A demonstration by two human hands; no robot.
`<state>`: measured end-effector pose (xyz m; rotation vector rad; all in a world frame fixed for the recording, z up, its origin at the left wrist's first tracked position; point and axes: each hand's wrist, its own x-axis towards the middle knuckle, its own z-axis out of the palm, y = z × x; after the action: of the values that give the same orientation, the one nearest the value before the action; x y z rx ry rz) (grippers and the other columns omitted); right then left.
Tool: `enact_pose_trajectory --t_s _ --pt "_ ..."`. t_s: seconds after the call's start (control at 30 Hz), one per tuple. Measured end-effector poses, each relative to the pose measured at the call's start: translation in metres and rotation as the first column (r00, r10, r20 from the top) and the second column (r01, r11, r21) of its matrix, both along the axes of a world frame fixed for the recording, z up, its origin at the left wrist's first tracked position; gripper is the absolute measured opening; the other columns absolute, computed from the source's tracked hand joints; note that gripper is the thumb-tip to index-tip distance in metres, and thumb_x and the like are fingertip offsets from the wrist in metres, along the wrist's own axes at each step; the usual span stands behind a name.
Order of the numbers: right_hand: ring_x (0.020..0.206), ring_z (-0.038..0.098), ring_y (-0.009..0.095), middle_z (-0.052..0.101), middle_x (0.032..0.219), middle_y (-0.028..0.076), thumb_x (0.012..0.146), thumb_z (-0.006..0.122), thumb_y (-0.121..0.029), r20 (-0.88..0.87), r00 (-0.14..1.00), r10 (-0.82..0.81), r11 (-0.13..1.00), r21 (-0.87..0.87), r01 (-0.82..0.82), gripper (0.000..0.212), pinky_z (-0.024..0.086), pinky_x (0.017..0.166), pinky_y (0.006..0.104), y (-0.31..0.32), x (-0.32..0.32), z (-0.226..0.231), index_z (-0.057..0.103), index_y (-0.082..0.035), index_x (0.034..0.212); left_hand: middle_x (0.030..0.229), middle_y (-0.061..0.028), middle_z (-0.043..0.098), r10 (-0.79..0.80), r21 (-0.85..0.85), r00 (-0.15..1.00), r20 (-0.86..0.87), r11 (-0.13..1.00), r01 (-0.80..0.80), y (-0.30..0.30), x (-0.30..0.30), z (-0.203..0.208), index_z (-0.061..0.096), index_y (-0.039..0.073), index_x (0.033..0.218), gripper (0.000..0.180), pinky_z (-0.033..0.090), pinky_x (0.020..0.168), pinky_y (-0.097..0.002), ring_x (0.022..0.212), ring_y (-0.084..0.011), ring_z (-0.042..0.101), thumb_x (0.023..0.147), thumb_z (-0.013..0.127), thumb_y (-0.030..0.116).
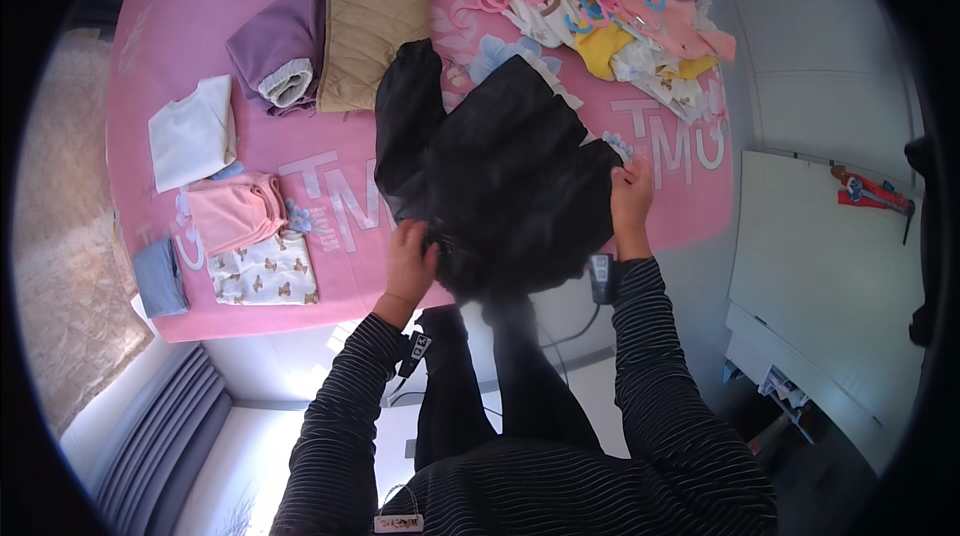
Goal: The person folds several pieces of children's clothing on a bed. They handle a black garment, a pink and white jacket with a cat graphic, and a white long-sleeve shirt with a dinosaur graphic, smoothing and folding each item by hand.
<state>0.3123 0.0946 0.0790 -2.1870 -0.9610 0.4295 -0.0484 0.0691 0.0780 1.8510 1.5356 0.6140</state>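
Observation:
A dark black garment (520, 186) is spread over the near edge of the bed, with a long sleeve-like part lying along its left side. My left hand (410, 264) is closed on its lower left edge. At its right edge my right hand (632, 198) pinches the cloth, thumb and fingers bent round it. The garment's lower end hangs in front of my legs. Just beyond it lie a tan quilted piece (375, 26), folded, and a purple garment (280, 46) with a pale ribbed cuff.
On the left of the pink bedspread (340, 311) lie a folded white garment (195, 131), pink clothing (235, 206), a bear-print piece (265, 269) and a blue-grey piece (160, 276). Clothes with coloured hangers (640, 16) are heaped far right. A white cabinet (820, 276) stands at right.

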Motion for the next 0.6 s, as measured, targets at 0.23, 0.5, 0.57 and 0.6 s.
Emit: enact_pose_trajectory --t_s 0.23,0.5,0.57,0.6 --pt "0.087 0.055 0.022 0.058 0.095 0.012 0.075 0.067 -0.019 -0.411 0.809 -0.421 0.851 -0.488 0.195 0.043 0.043 0.079 0.031 -0.073 0.014 -0.006 0.051 0.003 0.108 0.091 -0.006 0.057 0.831 -0.936 0.556 -0.007 0.19 -0.296 -0.004 -0.005 -0.025 0.052 0.004 0.105 0.04 0.043 0.069 -0.0341 0.078 -0.0196 0.054 0.075 0.068 0.026" --pt "0.092 0.057 0.027 0.06 0.1 0.017 0.073 0.068 -0.021 -0.433 0.894 -0.115 0.957 -0.289 -0.017 0.048 0.043 0.081 0.0319 -0.132 -0.072 -0.033 0.051 0.005 0.11 0.096 -0.0048 0.06 0.928 -0.992 0.359 0.104 0.069 0.108 -0.045 0.017 -0.028 0.053 0.009 0.105 0.025 0.044 0.067 -0.0325 0.088 -0.0208 0.057 0.083 0.058 0.017" --pt "0.094 0.057 0.029 0.059 0.103 0.019 0.071 0.068 -0.019 -0.474 0.879 -0.049 0.892 -0.417 -0.175 0.05 0.043 0.083 0.0327 -0.131 -0.074 -0.03 0.05 0.006 0.111 0.099 -0.0054 0.059 0.936 -0.981 0.297 0.187 0.196 0.0 -0.048 0.016 -0.019 0.05 0.007 0.109 0.027 0.047 0.069 -0.0311 0.09 -0.0214 0.057 0.084 0.056 0.013" --pt "0.094 0.057 0.03 0.059 0.103 0.02 0.071 0.068 -0.018 -0.537 0.838 -0.092 0.847 -0.485 -0.217 0.05 0.043 0.083 0.0326 -0.13 -0.073 -0.024 0.05 0.006 0.111 0.1 -0.0056 0.059 0.925 -0.955 0.273 0.265 0.291 -0.057 -0.047 0.015 -0.012 0.049 0.007 0.111 0.029 0.048 0.071 -0.0306 0.091 -0.0216 0.057 0.084 0.055 0.011"
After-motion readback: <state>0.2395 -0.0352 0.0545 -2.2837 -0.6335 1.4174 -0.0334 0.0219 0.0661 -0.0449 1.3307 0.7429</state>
